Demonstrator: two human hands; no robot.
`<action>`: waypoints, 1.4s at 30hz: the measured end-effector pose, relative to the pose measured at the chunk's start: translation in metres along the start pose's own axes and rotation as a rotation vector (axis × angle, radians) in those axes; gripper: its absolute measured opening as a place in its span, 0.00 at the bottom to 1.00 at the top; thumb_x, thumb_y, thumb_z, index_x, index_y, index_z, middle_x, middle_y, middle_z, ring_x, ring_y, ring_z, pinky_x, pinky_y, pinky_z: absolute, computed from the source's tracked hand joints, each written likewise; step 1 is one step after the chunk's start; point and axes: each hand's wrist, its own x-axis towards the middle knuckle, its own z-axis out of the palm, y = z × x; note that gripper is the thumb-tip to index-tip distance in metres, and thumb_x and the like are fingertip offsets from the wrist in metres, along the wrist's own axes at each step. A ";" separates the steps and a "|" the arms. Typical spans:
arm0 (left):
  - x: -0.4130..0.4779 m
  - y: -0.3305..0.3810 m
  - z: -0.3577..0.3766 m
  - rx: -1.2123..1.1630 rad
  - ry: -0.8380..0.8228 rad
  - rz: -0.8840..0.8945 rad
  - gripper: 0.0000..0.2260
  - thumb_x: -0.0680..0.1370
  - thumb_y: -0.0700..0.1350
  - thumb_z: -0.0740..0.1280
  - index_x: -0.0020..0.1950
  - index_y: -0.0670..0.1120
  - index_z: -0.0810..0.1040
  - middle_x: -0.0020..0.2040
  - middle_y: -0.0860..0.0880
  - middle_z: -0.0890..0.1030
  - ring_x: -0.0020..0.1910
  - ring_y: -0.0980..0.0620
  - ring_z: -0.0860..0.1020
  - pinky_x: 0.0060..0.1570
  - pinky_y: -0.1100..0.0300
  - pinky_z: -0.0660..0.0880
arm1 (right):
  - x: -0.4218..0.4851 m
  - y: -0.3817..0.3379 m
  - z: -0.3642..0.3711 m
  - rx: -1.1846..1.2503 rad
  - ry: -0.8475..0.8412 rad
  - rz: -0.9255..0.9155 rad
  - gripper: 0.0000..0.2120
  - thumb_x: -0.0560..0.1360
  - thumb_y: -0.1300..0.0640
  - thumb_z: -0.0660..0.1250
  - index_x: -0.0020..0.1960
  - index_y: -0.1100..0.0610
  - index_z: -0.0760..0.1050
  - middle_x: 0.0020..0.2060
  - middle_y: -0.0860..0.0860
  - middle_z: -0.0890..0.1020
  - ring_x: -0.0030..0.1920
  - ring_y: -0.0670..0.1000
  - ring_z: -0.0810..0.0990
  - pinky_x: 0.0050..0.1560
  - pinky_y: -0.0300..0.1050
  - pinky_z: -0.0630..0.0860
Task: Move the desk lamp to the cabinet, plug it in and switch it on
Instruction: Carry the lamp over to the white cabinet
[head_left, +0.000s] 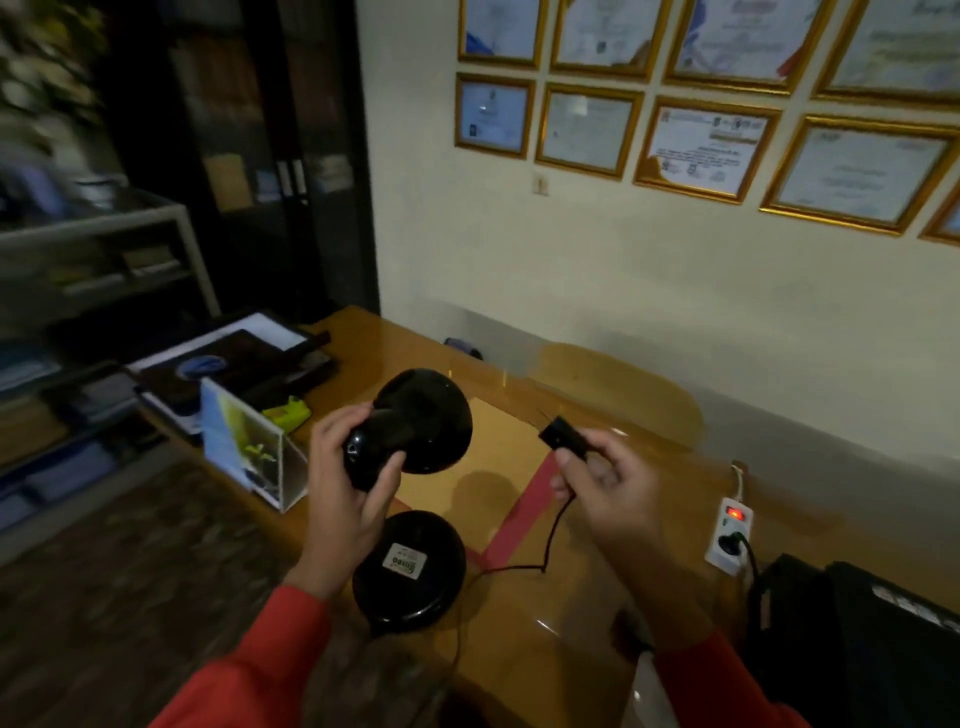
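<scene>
The left hand (345, 488) grips the glossy black desk lamp (415, 431) above the wooden counter's (597, 587) left edge; the right hand (608, 488) pinches its black plug (561, 435), near the white power strip (730, 535).

This is an office. Gold-framed certificates (706, 148) hang in rows on the cream wall at upper right, and a dark glass-fronted bookcase (249, 156) with files stands at upper left. The polished wooden surface (597, 613) carries a tray (228, 358), a calendar (244, 447) and a power strip (730, 535).
</scene>
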 end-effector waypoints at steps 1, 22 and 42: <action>0.007 -0.001 -0.015 0.011 0.036 0.008 0.22 0.76 0.55 0.64 0.65 0.45 0.66 0.62 0.46 0.70 0.63 0.54 0.70 0.66 0.67 0.66 | 0.008 -0.008 0.011 0.015 -0.014 -0.028 0.17 0.75 0.66 0.66 0.48 0.42 0.79 0.34 0.46 0.85 0.32 0.45 0.81 0.35 0.35 0.79; 0.054 -0.086 -0.350 0.440 0.331 -0.011 0.21 0.72 0.49 0.71 0.62 0.46 0.70 0.59 0.47 0.75 0.60 0.54 0.74 0.62 0.65 0.71 | 0.092 -0.095 0.396 0.132 -0.435 -0.289 0.12 0.72 0.60 0.72 0.41 0.43 0.79 0.34 0.42 0.82 0.33 0.36 0.79 0.35 0.31 0.76; 0.138 -0.260 -0.568 0.843 0.642 -0.111 0.23 0.70 0.48 0.70 0.62 0.43 0.70 0.58 0.51 0.74 0.58 0.61 0.73 0.60 0.69 0.72 | 0.186 -0.082 0.777 0.332 -0.953 -0.142 0.12 0.73 0.61 0.70 0.48 0.43 0.77 0.33 0.41 0.86 0.35 0.43 0.85 0.33 0.32 0.79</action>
